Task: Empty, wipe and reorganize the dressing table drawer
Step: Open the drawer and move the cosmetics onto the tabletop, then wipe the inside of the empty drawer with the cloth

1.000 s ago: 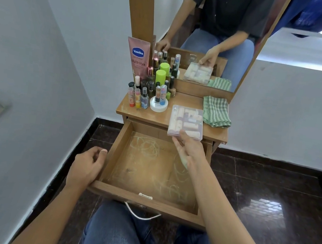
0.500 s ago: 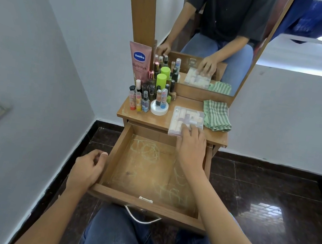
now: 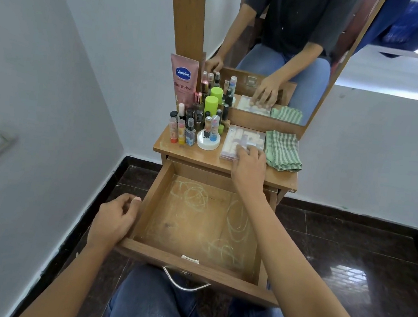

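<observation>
The wooden drawer is pulled out over my knees. It holds nothing, and pale scribble marks cover its bottom. My left hand grips the drawer's left wall near the front corner, thumb on the rim. A clear plastic box of pale items lies flat on the dressing table top. My right hand rests its fingertips on the box's near end. A folded green striped cloth lies just right of the box.
Several small bottles, a pink Vaseline tube and a white jar crowd the top's left half. A mirror stands behind. A wall is close on the left, and dark tiled floor lies to the right.
My right hand carried the clear box up from over the drawer and laid it flat on the table top beside the cloth. The left hand stayed on the drawer's wall.
</observation>
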`<action>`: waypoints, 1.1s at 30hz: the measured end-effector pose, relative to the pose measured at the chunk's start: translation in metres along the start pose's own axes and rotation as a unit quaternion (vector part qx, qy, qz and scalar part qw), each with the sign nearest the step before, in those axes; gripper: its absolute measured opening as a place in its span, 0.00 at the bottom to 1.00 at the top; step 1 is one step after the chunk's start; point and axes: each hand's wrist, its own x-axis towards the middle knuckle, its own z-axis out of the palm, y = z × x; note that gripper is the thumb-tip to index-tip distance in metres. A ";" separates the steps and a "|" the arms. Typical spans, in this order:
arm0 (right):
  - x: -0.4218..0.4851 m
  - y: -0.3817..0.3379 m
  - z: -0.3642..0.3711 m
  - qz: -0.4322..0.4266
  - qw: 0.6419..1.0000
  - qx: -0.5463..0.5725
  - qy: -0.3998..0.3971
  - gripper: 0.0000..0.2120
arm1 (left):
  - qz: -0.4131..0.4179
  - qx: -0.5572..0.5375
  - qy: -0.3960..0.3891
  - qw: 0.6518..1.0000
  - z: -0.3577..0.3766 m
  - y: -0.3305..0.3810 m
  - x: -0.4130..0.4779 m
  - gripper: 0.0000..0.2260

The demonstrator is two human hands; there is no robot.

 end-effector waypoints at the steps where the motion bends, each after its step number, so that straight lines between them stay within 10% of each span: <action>1: 0.001 0.000 0.000 -0.003 1.000 0.009 0.001 0.18 | 0.000 0.000 0.000 1.000 0.000 0.000 0.000 0.13; 15: 0.006 0.030 -0.016 0.022 0.991 0.051 0.120 0.16 | 0.002 -0.002 -0.004 1.000 0.000 0.000 0.001 0.12; 33: 0.005 0.060 -0.049 0.088 0.996 -0.030 -0.010 0.16 | 0.015 0.012 0.021 1.000 0.003 -0.002 0.000 0.14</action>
